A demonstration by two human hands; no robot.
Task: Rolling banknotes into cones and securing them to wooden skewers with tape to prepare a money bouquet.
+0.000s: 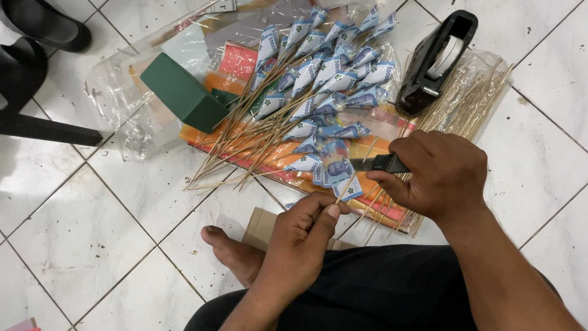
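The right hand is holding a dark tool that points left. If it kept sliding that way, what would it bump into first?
Probably the folded blue banknote on the skewer that the left hand pinches. The right hand aims its dark tool at it, though depth is hard to judge.

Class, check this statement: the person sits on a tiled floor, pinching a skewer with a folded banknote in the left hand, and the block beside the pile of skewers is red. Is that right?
Not quite. The head view shows the block is dark green, not red. The rest stands: the left hand pinches a skewer with a folded banknote, over the tiled floor, beside the pile of skewers.
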